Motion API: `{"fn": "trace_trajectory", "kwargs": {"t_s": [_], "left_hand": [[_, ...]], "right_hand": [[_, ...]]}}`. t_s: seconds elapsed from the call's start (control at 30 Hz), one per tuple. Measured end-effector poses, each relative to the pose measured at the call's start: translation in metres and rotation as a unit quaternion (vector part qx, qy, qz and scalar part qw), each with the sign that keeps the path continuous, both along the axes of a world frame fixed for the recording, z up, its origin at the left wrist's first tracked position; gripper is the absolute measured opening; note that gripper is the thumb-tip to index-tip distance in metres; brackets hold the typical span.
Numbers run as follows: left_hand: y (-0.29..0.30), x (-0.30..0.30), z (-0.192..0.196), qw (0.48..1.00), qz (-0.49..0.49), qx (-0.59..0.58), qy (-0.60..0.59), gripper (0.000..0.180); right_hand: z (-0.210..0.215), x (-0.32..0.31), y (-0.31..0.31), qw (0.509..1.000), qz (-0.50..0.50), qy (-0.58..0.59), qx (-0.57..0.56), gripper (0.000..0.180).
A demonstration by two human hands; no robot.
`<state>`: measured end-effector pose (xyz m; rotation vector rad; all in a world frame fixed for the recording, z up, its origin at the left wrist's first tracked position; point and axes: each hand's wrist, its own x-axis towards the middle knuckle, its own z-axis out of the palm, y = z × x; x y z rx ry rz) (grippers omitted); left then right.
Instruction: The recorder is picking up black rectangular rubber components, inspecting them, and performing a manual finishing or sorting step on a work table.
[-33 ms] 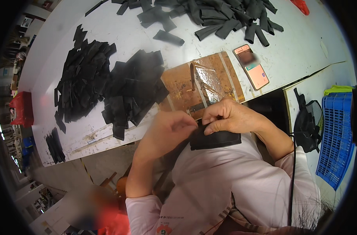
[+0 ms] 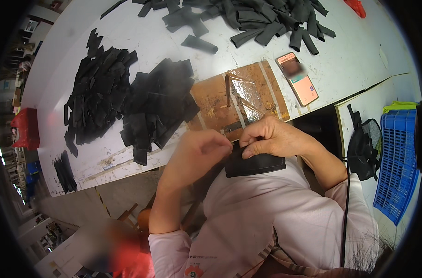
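A flat black stitched fabric piece [image 2: 259,165] rests on my lap against the table edge. My right hand [image 2: 276,137] has its thumb and bent fingers pressed together on the upper edge of this piece. Beside it, at the piece's left upper corner, my left hand [image 2: 202,150] is closed in a pinch; what lies between its fingertips is hidden. Just beyond both hands a worn brown board [image 2: 208,99] lies on the table, with a shiny clear-covered patch and a thin upright brown strip on it.
Piles of flat black fabric pieces [image 2: 99,92] lie left, with rolled black pieces [image 2: 262,21] at the far side. A phone [image 2: 298,79] lies right of the board. A blue plastic crate [image 2: 396,162] and black mesh item [image 2: 364,146] are far right. A red bag [image 2: 25,129] hangs left.
My left hand has shifted very slightly left, away from my right hand. My right hand and the black fabric piece look nearly the same.
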<state>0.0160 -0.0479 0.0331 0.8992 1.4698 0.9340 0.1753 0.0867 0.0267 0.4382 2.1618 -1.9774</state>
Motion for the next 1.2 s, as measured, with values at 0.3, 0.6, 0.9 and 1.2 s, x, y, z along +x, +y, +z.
{"fn": "trace_trajectory", "kwargs": {"t_s": [0.3,0.6,0.9,1.2], "left_hand": [[-0.008,-0.007,0.0,0.996,0.026,-0.016,-0.085,0.01],[-0.009,0.002,-0.018,0.999,0.036,0.015,-0.032,0.006],[-0.008,0.054,-0.018,0.924,0.316,0.121,0.178,0.009],[0.005,0.056,-0.042,0.867,0.421,0.216,0.155,0.011]], "right_hand": [[-0.01,-0.002,0.0,0.999,-0.017,0.034,-0.013,0.016],[-0.014,-0.011,-0.005,0.991,-0.007,0.092,0.096,0.016],[-0.009,-0.014,-0.038,0.948,-0.219,0.167,0.161,0.016],[-0.029,-0.031,-0.04,0.881,-0.227,0.185,0.371,0.007]]}}
